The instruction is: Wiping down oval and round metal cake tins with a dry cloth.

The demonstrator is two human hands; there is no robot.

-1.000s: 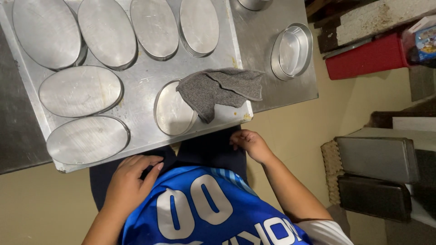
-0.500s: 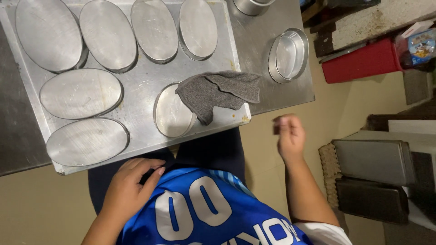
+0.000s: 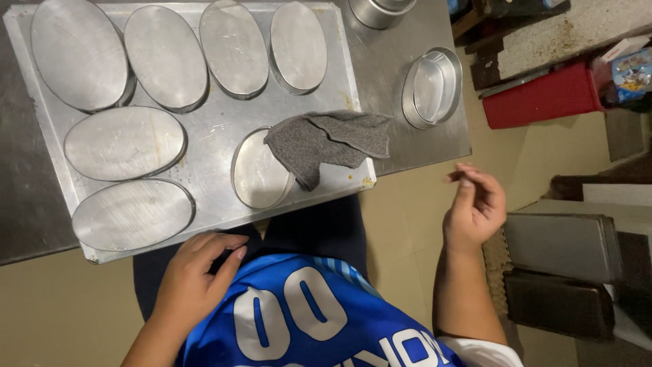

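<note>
The person stood at the near edge of a steel worktop (image 3: 414, 146) with a large flat tray (image 3: 217, 146) on it. Seven oval tins lay upside down on the tray, and a grey cloth (image 3: 329, 143) was draped over the far right part of the nearest one, the oval tin (image 3: 257, 173) by the tray's front right corner.

The left hand (image 3: 193, 275) rested just below the tray's front edge, against the blue shirt (image 3: 305, 319), fingers loosely curled and holding nothing that I could see. The right hand (image 3: 475, 207) hung in the air off the right end of the worktop, over the floor, with thumb and fingertips drawn together as if rubbing or pinching something too small to make out.

From that right hand the cloth lay up and to the left, well apart, its long side running roughly left to right along the tray's front edge. The left hand was a little closer to the tin under the cloth. An open oval tin (image 3: 431, 85) sat on the bare worktop to the right of the tray.

A second before, the right hand had been at the worktop's front edge just below the cloth; since then it had swung out to the right and lifted. The left hand had barely moved.
</note>
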